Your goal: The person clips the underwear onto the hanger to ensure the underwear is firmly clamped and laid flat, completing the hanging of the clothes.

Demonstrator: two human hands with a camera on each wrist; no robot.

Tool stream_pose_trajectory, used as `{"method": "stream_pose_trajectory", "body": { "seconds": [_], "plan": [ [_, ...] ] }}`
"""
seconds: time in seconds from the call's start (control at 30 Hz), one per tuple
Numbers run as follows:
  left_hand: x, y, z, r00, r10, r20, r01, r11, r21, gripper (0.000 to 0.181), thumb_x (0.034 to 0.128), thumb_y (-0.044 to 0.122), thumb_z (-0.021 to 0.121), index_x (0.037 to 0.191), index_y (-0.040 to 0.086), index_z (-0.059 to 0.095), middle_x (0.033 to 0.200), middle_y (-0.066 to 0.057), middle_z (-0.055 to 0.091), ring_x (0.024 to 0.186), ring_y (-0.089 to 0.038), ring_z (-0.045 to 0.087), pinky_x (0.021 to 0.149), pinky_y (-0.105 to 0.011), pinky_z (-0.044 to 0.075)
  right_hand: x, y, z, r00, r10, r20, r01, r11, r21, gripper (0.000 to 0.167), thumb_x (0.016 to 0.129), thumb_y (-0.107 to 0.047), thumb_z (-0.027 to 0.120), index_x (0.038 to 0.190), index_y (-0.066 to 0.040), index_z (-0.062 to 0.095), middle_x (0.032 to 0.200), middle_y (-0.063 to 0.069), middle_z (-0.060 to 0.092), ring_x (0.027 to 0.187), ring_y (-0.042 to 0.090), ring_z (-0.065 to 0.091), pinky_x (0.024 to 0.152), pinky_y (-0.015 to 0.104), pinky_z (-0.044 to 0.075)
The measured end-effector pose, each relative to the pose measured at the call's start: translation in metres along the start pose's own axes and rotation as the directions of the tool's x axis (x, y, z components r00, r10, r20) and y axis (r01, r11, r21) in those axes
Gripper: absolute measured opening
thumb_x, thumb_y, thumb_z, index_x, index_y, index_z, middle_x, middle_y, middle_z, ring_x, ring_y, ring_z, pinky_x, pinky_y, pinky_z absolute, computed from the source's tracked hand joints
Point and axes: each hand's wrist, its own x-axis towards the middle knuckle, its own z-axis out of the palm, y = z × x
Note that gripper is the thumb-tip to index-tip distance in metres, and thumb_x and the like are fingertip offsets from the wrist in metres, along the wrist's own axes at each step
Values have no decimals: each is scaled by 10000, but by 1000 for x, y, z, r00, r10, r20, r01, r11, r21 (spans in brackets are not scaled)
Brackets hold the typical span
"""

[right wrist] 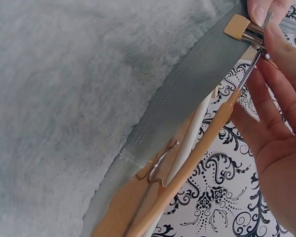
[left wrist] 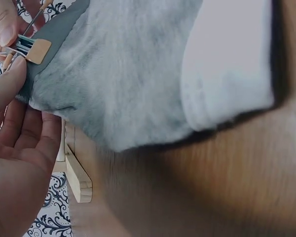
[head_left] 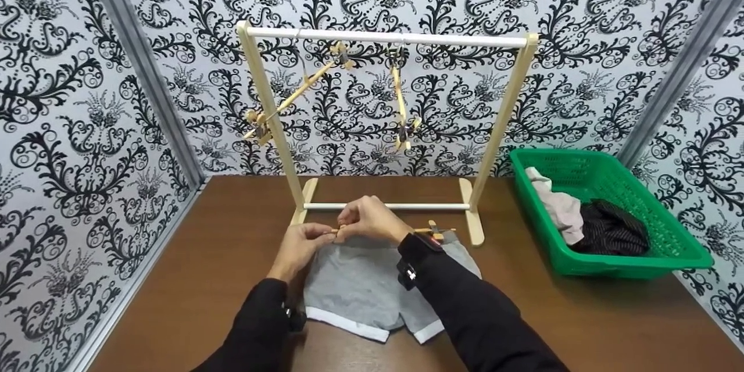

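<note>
Grey shorts (head_left: 360,279) with white hems lie on the table, their darker waistband toward the rack. My left hand (head_left: 297,249) pinches the clip end of a wooden clip hanger at the waistband's left corner. In the left wrist view, some of its fingers (left wrist: 32,131) lie behind the fabric. My right hand (head_left: 372,222) pinches the same hanger clip (right wrist: 237,27) from the other side, its thumb on the metal part. That clip's wooden pad lies over the waistband. The hanger's other clip (head_left: 433,231) sits at the right waistband corner, partly behind my right wrist.
A wooden rack (head_left: 383,38) with a white bar stands behind the shorts. Two clip hangers (head_left: 308,84) hang from it, tilted. At the right, a green basket (head_left: 633,264) holds a pale garment (head_left: 558,209) and a dark striped one (head_left: 616,229). Patterned walls enclose the table.
</note>
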Motion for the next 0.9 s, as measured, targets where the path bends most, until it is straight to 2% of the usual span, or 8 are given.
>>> {"method": "stream_pose_trajectory", "body": {
  "seconds": [0.27,0.43,0.57,0.7,0.8,0.9],
  "plan": [
    [-2,-6,1,1000,23,19,-24,997,78,141,832,57,825,935,-26,775,902,-113,764,839,-155,676,704,-217,472,-4,0,9,999,-35,24,37,997,-73,324,770,-180,893,1029,-32,767,917,15,771,827,120,711,798,258,551],
    [-4,-4,2,1000,11,12,-13,994,110,159,843,-45,775,994,-74,734,914,-161,743,849,-229,686,681,-223,494,-11,-2,6,999,-47,25,49,994,-96,474,848,-177,832,1264,-22,667,1123,122,737,1028,243,702,929,335,533],
    [-5,2,6,1000,18,8,-19,987,159,240,852,-117,709,1090,-95,684,1002,-201,722,952,-319,682,783,-325,543,-19,-4,-3,1000,-14,11,15,996,-86,533,904,-182,774,1376,-19,586,1308,165,653,1195,287,629,1034,374,477],
    [-4,11,12,1000,12,-18,-8,977,213,299,867,-134,639,1157,-66,667,1076,-183,710,1035,-328,664,890,-430,534,-31,-2,-18,1000,10,-22,-12,998,-55,518,927,-152,735,1397,-16,563,1381,144,607,1255,272,583,1077,388,439],
    [-1,18,19,999,12,-34,-5,976,218,334,880,-147,574,1194,-65,656,1105,-184,699,1057,-322,653,902,-432,532,-42,2,-31,998,16,-54,-19,998,-61,513,945,-162,714,1411,-27,551,1407,138,589,1284,278,561,1096,416,419],
    [2,23,24,999,35,-32,-27,978,208,352,889,-164,516,1214,-94,632,1109,-214,689,1042,-338,658,864,-409,560,-55,7,-45,996,38,-80,-44,996,-79,514,958,-187,703,1428,-54,544,1432,132,571,1314,295,536,1113,451,398]
  ]
}}
